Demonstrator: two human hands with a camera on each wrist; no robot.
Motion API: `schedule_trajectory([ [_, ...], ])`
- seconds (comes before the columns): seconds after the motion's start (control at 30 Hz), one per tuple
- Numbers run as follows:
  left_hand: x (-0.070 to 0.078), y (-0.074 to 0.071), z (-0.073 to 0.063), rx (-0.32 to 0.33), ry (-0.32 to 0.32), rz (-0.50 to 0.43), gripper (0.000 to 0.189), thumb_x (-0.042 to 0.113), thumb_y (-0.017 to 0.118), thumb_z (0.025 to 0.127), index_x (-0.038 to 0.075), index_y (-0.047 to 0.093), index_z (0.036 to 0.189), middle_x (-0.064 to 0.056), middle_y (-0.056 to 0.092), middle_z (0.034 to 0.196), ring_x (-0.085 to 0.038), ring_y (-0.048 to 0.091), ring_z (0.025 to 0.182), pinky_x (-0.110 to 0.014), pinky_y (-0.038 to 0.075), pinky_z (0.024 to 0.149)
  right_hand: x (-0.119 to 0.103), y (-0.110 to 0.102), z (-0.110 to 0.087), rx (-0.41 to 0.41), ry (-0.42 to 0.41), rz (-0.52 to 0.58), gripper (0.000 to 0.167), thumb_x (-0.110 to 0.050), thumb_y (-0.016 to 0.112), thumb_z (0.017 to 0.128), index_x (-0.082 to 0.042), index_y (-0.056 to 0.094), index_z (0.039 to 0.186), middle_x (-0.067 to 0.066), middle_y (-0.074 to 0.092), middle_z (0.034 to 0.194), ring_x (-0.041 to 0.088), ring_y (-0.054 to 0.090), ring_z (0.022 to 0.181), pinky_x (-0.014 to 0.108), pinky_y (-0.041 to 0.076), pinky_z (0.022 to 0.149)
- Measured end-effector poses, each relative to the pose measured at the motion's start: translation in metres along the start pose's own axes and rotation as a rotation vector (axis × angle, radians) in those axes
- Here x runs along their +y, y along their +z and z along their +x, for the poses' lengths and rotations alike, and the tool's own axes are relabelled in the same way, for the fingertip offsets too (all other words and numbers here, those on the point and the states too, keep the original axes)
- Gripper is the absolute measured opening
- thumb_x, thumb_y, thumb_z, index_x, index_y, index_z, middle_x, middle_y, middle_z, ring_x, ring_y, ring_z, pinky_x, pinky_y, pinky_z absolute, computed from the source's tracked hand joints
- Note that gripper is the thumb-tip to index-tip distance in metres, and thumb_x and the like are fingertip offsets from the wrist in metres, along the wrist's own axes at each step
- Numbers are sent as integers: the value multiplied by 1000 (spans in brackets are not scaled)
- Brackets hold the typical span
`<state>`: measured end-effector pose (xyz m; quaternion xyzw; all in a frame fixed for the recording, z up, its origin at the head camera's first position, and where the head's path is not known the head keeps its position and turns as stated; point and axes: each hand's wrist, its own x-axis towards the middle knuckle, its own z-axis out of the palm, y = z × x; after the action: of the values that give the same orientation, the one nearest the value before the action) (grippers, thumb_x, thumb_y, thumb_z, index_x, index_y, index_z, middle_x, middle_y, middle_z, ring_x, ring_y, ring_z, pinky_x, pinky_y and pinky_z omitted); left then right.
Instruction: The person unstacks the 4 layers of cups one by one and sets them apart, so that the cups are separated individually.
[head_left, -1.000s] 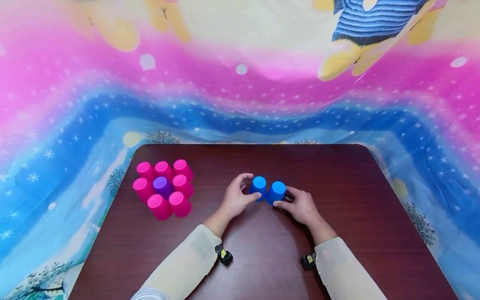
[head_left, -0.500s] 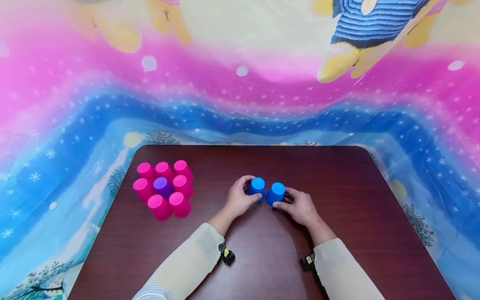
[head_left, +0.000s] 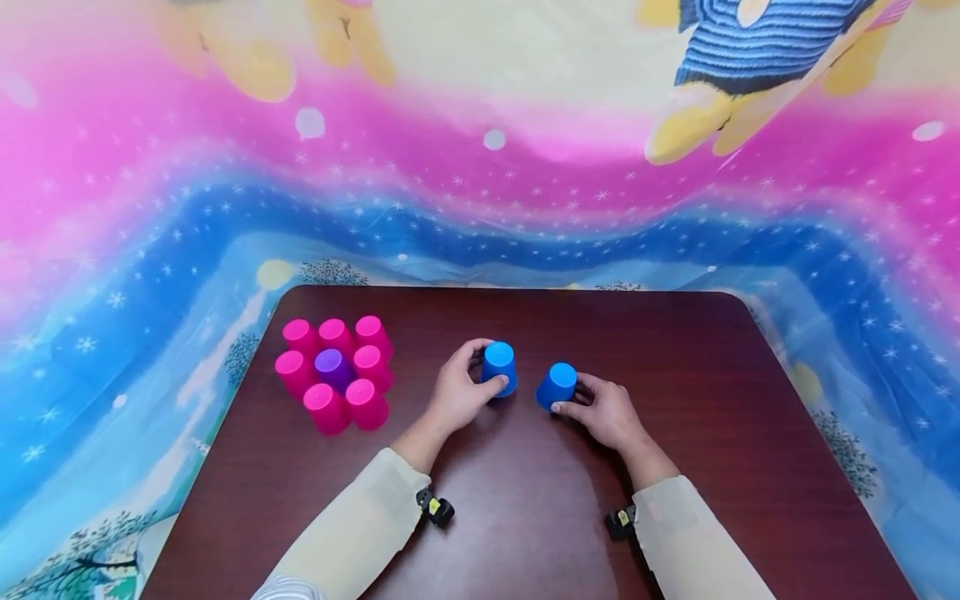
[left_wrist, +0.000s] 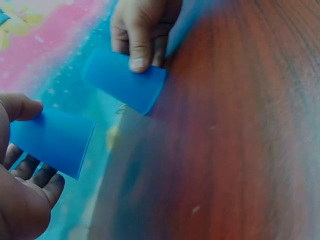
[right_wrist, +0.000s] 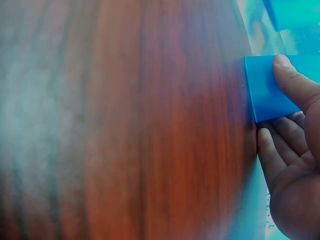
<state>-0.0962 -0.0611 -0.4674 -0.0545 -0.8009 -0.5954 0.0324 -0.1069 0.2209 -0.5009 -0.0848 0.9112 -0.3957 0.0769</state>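
Observation:
In the head view, my left hand (head_left: 459,393) grips an upside-down blue cup (head_left: 498,367) by its side, thumb in front and fingers behind. To its right, another upside-down blue cup (head_left: 558,385) is held by my right hand (head_left: 606,411). A gap separates the two cups. From the left wrist, the left cup (left_wrist: 55,142) shows thumb and fingers on opposite sides, its rim seemingly off the tabletop. The right wrist view has the right cup (right_wrist: 267,92) pinched, its rim near the table surface; whether it touches is unclear.
Several upside-down pink cups (head_left: 327,408) stand grouped at the table's left, around one purple cup (head_left: 333,369). The dark brown table (head_left: 675,350) has rounded far corners. A printed cloth (head_left: 480,221) hangs behind and beside it.
My left hand has carried its blue cup leftward and slightly away from me, widening the gap between the cups. My right hand and its cup stay nearly in place. The view shifted slightly.

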Motion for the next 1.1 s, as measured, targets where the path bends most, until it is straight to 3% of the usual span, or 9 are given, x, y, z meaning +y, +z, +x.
schedule_trajectory([
  [0.1,6,-11,-4,28,40,9,56,14,82,88,12,58,139,-7,63,135,-28,61,128,-45,51,107,1,-1,-1,-5,0,-2,82,-46,83,86,-5,53,150,19,62,142,38,64,125,54,53,101],
  [0.3,16,-38,-14,88,59,43,57,12,82,88,13,58,139,-6,62,138,-29,59,131,-46,50,108,4,-1,-1,-6,-13,-6,83,-48,84,85,-5,54,149,19,63,141,37,65,124,54,53,101],
  [0.63,23,-97,-32,222,135,-19,61,4,82,84,8,58,140,-13,64,135,-34,60,125,-55,49,108,6,0,0,-11,2,3,85,-51,83,85,-5,53,150,19,63,141,37,65,124,54,53,101],
  [0.8,22,-127,-44,293,95,38,66,7,83,85,10,55,145,-12,60,140,-36,56,132,-59,47,108,6,0,-2,-10,6,-1,85,-50,83,85,-5,53,150,20,62,142,38,64,125,55,53,101],
  [1.1,10,-172,-68,421,-31,26,66,7,80,89,9,51,148,-12,54,149,-35,48,141,-56,39,116,3,0,2,-7,-19,-1,83,-49,83,86,-5,53,149,19,63,141,38,65,124,54,53,101],
])
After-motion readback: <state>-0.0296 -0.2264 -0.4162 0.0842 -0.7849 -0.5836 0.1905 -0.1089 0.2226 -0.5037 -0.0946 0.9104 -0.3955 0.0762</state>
